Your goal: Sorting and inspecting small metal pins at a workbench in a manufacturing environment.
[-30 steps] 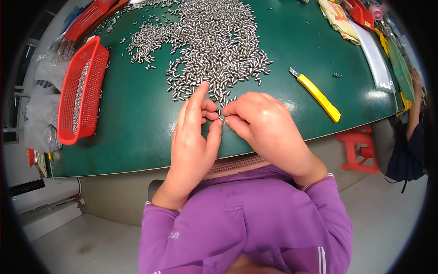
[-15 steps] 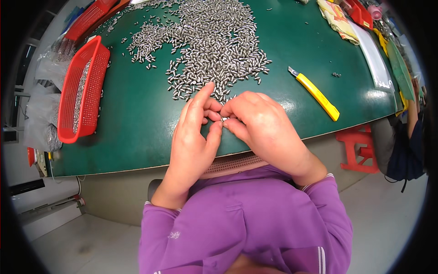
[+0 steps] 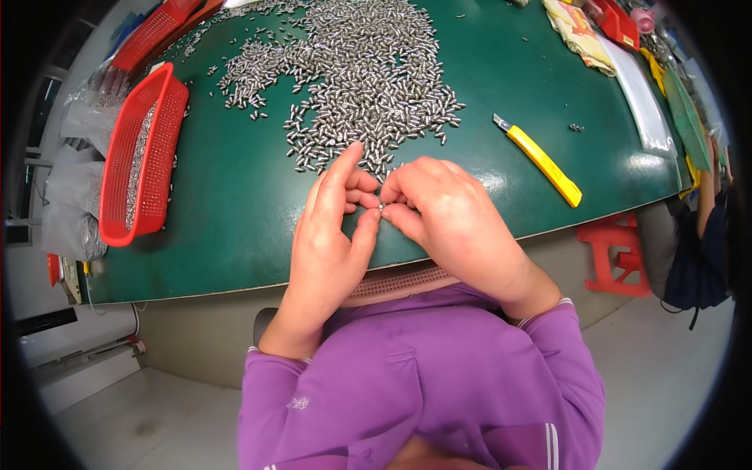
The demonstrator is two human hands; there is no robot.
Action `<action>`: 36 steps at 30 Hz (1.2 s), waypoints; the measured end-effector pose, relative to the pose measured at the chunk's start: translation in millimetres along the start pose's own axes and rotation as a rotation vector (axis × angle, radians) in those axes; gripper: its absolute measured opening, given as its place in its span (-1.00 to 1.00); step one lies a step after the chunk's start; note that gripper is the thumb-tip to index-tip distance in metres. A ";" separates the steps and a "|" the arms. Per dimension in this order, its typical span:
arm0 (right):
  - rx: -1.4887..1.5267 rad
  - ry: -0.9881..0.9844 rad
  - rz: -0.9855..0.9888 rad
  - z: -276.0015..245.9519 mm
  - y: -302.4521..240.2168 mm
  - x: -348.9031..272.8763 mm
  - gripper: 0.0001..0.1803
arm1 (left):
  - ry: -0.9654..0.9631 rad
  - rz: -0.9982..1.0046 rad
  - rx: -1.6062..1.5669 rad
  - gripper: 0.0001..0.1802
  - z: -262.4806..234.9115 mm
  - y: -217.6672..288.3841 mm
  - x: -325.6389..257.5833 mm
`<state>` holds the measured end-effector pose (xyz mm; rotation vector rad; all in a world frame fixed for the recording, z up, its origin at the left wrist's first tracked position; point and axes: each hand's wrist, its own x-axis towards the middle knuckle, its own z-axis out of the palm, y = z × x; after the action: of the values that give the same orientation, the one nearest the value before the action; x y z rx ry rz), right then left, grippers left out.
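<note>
At the near edge of a large pile of small silvery metal pins (image 3: 364,86), both hands meet over the green table (image 3: 227,196). My left hand (image 3: 321,235) has its index finger stretched out, while its thumb and curled fingers close toward a small shiny metal piece (image 3: 381,207). My right hand (image 3: 454,219) pinches at that same piece between thumb and index finger. The fingertips cover most of it, so its exact shape is hidden. A few pins lie just beyond the fingertips.
To the left stands a red perforated basket (image 3: 170,137) holding more metal pieces. A yellow utility knife (image 3: 544,166) with its blade out lies to the right, near a few loose pins (image 3: 576,127). A pink perforated basket edge (image 3: 399,283) shows below the table edge; a red stool (image 3: 615,258) stands right.
Both hands have shifted very slightly to the left, and less of the shiny piece shows between the fingertips. The pile and knife stay put.
</note>
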<state>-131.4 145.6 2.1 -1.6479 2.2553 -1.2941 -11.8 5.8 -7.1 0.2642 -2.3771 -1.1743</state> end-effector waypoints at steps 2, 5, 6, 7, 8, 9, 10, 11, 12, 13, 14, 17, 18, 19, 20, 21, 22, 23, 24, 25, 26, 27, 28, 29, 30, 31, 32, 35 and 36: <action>0.019 -0.014 0.001 0.3 2.2 0.3 -0.80 | 0.000 0.004 -0.002 -0.19 0.6 -1.1 -0.2; 0.055 -0.024 -0.003 0.3 3.2 0.9 -0.79 | 0.013 -0.008 -0.050 -0.19 2.0 -4.3 -1.1; 0.055 -0.023 -0.003 -0.1 3.0 1.2 -0.79 | 0.021 -0.011 -0.061 -0.19 2.2 -4.3 -1.1; 0.059 -0.029 0.003 -0.5 2.7 1.5 -0.80 | 0.029 -0.014 -0.071 -0.18 2.4 -4.6 -1.2; 0.062 -0.034 0.008 -0.7 2.5 1.9 -0.80 | 0.029 -0.013 -0.070 -0.18 2.4 -5.0 -1.5; 0.062 -0.034 0.007 -0.4 2.7 2.1 -0.80 | 0.034 -0.019 -0.061 -0.18 2.5 -5.5 -1.7; 0.063 -0.027 0.003 -0.5 3.0 1.9 -0.81 | 0.037 -0.024 -0.053 -0.18 2.6 -5.2 -1.6; 0.065 -0.021 0.000 -0.5 3.4 1.9 -0.81 | 0.038 -0.022 -0.053 -0.18 2.1 -4.6 -1.4; 0.064 -0.020 -0.001 -0.6 4.0 2.3 -0.81 | 0.037 -0.019 -0.035 -0.18 1.2 -3.8 -1.3; 0.067 -0.029 -0.010 -0.3 5.2 2.8 -0.82 | 0.036 -0.016 -0.016 -0.18 0.8 -3.5 -1.1; 0.071 -0.037 -0.018 -0.5 5.6 3.1 -0.83 | 0.035 -0.013 -0.016 -0.18 1.0 -3.9 -1.0; 0.048 -0.065 -0.031 -3.1 5.2 2.8 -0.85 | 0.032 -0.018 -0.041 -0.19 1.0 -2.9 0.1; 0.047 -0.062 -0.031 -3.9 4.8 1.4 -0.85 | 0.031 -0.016 -0.006 -0.19 0.2 -0.2 1.1; 0.034 -0.055 -0.042 -3.5 4.0 -0.8 -0.85 | 0.032 -0.015 0.032 -0.20 -0.9 1.3 1.5; 0.021 -0.047 -0.052 -3.7 3.0 -3.4 -0.86 | 0.032 -0.013 0.035 -0.20 -1.0 0.9 1.6; 0.021 -0.045 -0.054 -6.2 0.7 -6.2 -0.86 | 0.057 0.012 0.087 -0.21 -0.5 -0.2 1.5; 0.032 -0.077 -0.046 -10.3 -2.5 -9.5 -0.85 | 0.084 0.036 0.138 -0.21 -0.1 -1.4 1.0; 0.044 -0.109 -0.038 -14.0 -4.9 -12.6 -0.83 | 0.085 0.037 0.140 -0.21 0.2 -2.2 0.9; 0.045 -0.109 -0.040 -16.5 -5.8 -16.0 -0.83 | 0.094 0.055 0.157 -0.22 0.4 -3.1 1.1; 0.115 -0.180 -0.066 -19.5 -6.3 -20.0 -0.84 | 0.102 0.074 0.170 -0.24 1.2 -3.2 1.4; 0.187 -0.253 -0.093 -22.9 -6.5 -22.4 -0.84 | 0.102 0.074 0.170 -0.24 1.8 -2.9 1.6; 0.202 -0.319 -0.090 -28.8 -8.6 -22.0 -0.81 | 0.092 0.066 0.165 -0.24 2.3 -2.5 1.6; 0.202 -0.319 -0.089 -28.7 -8.0 -21.6 -0.81 | 0.081 0.057 0.159 -0.24 2.9 -2.1 1.6; 0.195 -0.266 -0.075 -28.0 -6.6 -19.8 -0.79 | 0.081 0.057 0.159 -0.24 3.4 -2.4 1.7; 0.188 -0.214 -0.062 -27.4 -5.1 -17.3 -0.77 | 0.088 0.063 0.159 -0.25 3.8 -3.2 1.7; 0.098 -0.141 -0.056 -28.4 -3.0 -13.3 -0.74 | 0.093 0.071 0.159 -0.25 4.4 -3.5 2.7; 0.097 -0.140 -0.055 -27.9 -0.3 -9.6 -0.74 | 0.092 0.072 0.158 -0.25 4.6 -3.7 3.1; 0.022 0.003 -0.030 -18.2 6.3 -4.2 -0.75 | 0.099 0.088 0.196 -0.26 4.3 -4.2 3.4; 0.023 0.003 -0.030 -15.0 6.2 -3.7 -0.75 | 0.094 0.071 0.196 -0.27 3.9 -3.8 3.2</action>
<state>-142.0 157.8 6.2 -1.6802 2.2169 -1.3247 -16.6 5.0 -11.1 0.2900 -2.3989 -0.8785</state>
